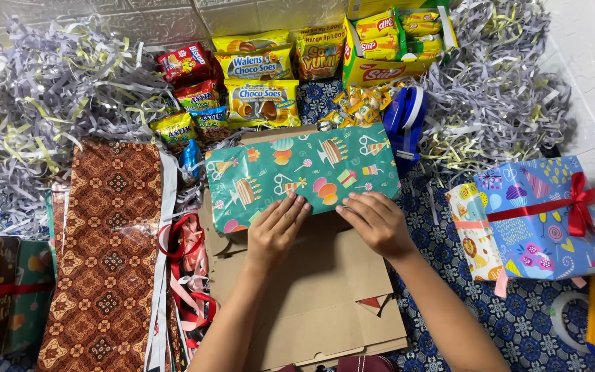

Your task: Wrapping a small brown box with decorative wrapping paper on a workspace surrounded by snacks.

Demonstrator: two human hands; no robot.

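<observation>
Your left hand [275,231] and right hand [376,222] lie flat, fingers together, pressing the near edge of the green party-print wrapping paper [302,172] onto the brown cardboard box [311,289], with the blue tape dispenser [405,118] just beyond the paper's right end.

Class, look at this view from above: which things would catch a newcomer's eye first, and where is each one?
At the centre, the left hand and right hand press flat on a green party-patterned wrapped box that lies on brown cardboard. To the right sits a blue wrapped gift tied with a red ribbon. Yellow and red snack packets line the top, amid shredded paper.
</observation>
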